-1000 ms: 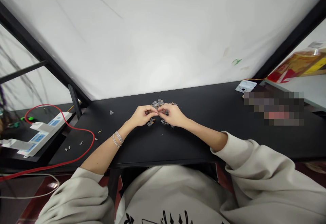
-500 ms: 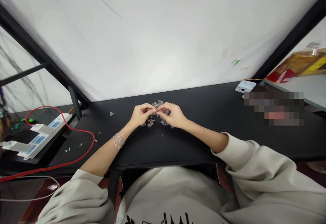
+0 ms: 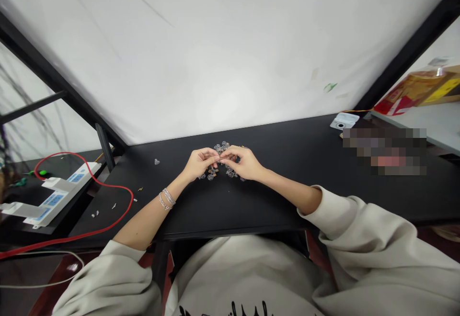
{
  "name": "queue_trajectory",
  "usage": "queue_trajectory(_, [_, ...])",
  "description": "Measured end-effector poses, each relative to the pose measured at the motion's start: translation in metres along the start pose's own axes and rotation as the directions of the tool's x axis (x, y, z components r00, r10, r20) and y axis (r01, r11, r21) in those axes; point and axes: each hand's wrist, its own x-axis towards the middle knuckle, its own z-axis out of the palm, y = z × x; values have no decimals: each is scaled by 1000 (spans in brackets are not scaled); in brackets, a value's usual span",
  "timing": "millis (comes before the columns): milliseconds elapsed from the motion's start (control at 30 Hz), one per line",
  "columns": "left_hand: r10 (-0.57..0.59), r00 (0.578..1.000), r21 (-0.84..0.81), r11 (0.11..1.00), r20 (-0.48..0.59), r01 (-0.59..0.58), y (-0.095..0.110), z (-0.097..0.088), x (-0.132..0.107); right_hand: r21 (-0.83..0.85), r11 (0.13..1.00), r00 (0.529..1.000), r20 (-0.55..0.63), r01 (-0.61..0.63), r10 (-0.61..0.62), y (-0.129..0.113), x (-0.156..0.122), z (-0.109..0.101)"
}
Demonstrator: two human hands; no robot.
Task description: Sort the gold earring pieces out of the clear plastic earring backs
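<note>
My left hand (image 3: 200,163) and my right hand (image 3: 245,163) meet fingertip to fingertip over the black table. Both are closed in a pinch, and whatever sits between the fingertips is too small to make out. Under and around the fingers lies a pile of small clear plastic pieces (image 3: 230,174), some with brownish bits among them. Part of the pile is hidden by my hands. A single clear piece (image 3: 157,162) lies apart, to the left of my left hand.
A red cable (image 3: 132,196) loops over the table's left side, near a white power strip (image 3: 66,194) and several tiny pale pieces (image 3: 114,206). At the back right lies a white box-like item (image 3: 344,121) beside a blurred-out patch. A white panel rises behind the table.
The hands stay nearly in place, with slight finger movement at the fingertips. The view has shifted a little.
</note>
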Motion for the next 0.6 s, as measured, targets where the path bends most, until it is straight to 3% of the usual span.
queue_trajectory(300, [20,975,-157,987,220,15,7,3,-3,-61,996,990,-122,58,-65,-7,-5,2])
queue_trajectory(600, [-36,953,-324,936,300,137,9,10,-7,-44,999,991,-131,6,-11,-9,-7,6])
